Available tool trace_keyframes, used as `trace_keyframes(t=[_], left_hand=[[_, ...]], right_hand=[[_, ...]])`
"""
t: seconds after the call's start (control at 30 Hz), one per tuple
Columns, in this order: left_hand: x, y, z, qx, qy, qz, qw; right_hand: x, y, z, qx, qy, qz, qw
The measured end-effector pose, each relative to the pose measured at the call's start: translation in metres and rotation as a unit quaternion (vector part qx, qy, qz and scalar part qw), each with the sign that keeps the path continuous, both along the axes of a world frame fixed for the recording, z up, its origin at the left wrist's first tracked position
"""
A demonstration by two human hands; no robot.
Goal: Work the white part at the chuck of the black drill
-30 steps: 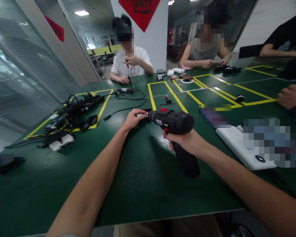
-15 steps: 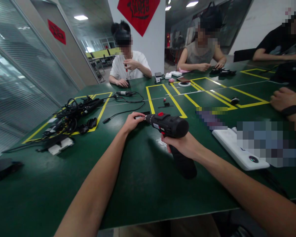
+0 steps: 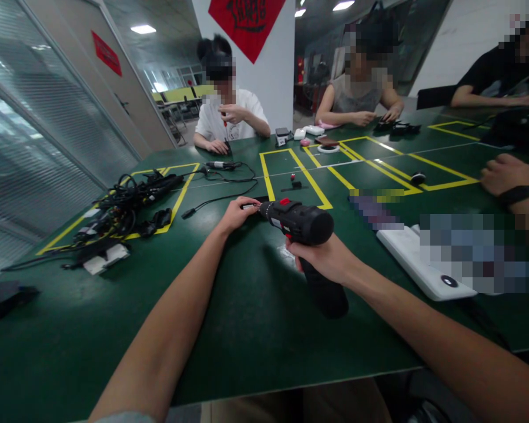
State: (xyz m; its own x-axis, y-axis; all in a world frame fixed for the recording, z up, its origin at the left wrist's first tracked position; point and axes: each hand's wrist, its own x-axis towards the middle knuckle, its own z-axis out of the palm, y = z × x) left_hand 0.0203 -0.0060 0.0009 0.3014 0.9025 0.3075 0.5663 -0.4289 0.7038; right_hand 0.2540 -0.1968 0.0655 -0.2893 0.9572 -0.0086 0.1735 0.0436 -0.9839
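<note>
My right hand (image 3: 320, 257) is wrapped round the grip of a black cordless drill (image 3: 300, 221) with red details. The drill lies nearly level, its chuck pointing left and away from me. Just at its tip, the fingers of my left hand (image 3: 238, 214) press together on a small black part (image 3: 261, 200) on the table. Most of that part is hidden by the fingers and the drill, so its kind cannot be made out. Whether the bit touches it is also hard to see.
A tangle of black cables (image 3: 130, 205) lies on the green table (image 3: 229, 341) at left. A white power bank-like device (image 3: 417, 258) stands right of the drill. Yellow tape (image 3: 302, 167) marks rectangles. Across the table sit other people; a co-worker's hand (image 3: 506, 173) rests at far right.
The camera view has shifted slightly. Both hands and the drill keep nearly the same place against each other, the drill's tip still at my left fingers.
</note>
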Motion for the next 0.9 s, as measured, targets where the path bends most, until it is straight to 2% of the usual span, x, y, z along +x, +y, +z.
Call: trace_keyframes(t=[0.37,0.57,0.77,0.9], left_hand=[[-0.003,0.000,0.007,0.009,0.020,-0.029,0.999],[-0.005,0.006,0.003,0.008,0.007,-0.043,0.999],[-0.010,0.013,0.000,0.018,0.025,-0.060,0.998],[-0.012,0.017,0.000,0.010,0.030,-0.058,0.998]], right_hand=[[-0.002,0.000,0.003,-0.003,-0.005,-0.009,1.000],[-0.003,0.004,0.003,-0.018,-0.003,-0.021,1.000],[-0.008,0.004,0.001,-0.012,-0.052,-0.043,0.998],[-0.013,0.013,0.017,-0.023,-0.057,-0.027,0.998]])
